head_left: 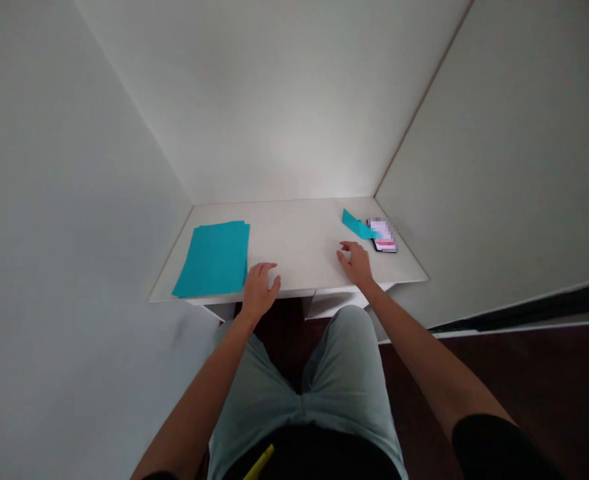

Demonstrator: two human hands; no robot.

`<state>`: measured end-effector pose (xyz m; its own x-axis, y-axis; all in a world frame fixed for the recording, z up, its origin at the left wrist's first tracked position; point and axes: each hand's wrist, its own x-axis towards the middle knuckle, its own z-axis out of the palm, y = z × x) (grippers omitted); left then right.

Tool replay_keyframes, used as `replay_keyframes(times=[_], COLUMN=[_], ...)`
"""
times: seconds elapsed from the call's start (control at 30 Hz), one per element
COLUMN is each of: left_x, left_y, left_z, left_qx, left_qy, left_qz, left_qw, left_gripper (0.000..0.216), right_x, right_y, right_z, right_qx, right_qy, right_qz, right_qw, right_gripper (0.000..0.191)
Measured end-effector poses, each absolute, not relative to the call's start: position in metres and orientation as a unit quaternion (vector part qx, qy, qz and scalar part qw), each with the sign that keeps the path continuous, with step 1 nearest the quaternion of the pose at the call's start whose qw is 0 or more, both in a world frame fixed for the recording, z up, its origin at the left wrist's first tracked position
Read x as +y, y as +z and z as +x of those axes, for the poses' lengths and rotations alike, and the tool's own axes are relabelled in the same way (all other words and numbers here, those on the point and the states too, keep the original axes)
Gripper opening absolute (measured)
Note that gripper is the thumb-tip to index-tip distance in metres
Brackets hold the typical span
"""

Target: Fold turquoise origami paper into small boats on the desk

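Note:
My left hand [260, 288] rests flat on the front edge of a small white desk [299, 240], fingers loosely spread, holding nothing. Just left of it lies a stack of teal paper sheets [215, 258]. My right hand [356, 261] lies palm down on the desk with fingers apart and nothing in it. Beyond it, toward the back right, sits a folded teal paper piece [357, 225] touching a phone [384, 237] that lies flat with its screen up.
White walls close in the desk on the left, back and right. Under the desk front a drawer [331, 303] shows. My legs in pale shorts are below, over a dark wooden floor [524, 373]. A yellow object [260, 461] pokes out at my waist.

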<state>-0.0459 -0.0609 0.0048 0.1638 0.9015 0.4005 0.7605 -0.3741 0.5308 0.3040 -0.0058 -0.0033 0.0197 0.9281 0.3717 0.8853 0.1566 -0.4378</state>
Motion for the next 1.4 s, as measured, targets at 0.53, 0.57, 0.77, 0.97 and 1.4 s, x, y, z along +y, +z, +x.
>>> replay_keyframes(times=[0.53, 0.57, 0.77, 0.97, 1.4], left_x=[-0.024, -0.024, -0.013, -0.006, -0.006], left_y=[-0.016, -0.016, -0.021, -0.021, -0.011], left_z=[-0.005, -0.005, -0.015, -0.026, -0.022], left_qx=[0.579, 0.577, 0.546, 0.506, 0.508], left_qy=[0.237, 0.247, 0.379, 0.452, 0.398], left_qz=[0.779, 0.776, 0.737, 0.695, 0.717], left_qw=[0.046, 0.051, 0.122, 0.239, 0.262], left_gripper=[0.061, 0.061, 0.059, 0.051, 0.04], right_x=[0.073, 0.068, 0.013, -0.024, -0.017], right_y=[0.028, 0.03, 0.026, -0.003, -0.022], right_z=[0.356, 0.347, 0.281, 0.24, 0.221], right_qx=[-0.658, -0.678, -0.801, -0.833, -0.747], right_qy=[-0.038, -0.042, -0.042, 0.05, 0.256], right_qz=[-0.74, -0.723, -0.575, -0.495, -0.453], right_qw=[0.133, 0.129, 0.165, 0.242, 0.413], right_gripper=[0.046, 0.043, 0.021, 0.018, 0.017])
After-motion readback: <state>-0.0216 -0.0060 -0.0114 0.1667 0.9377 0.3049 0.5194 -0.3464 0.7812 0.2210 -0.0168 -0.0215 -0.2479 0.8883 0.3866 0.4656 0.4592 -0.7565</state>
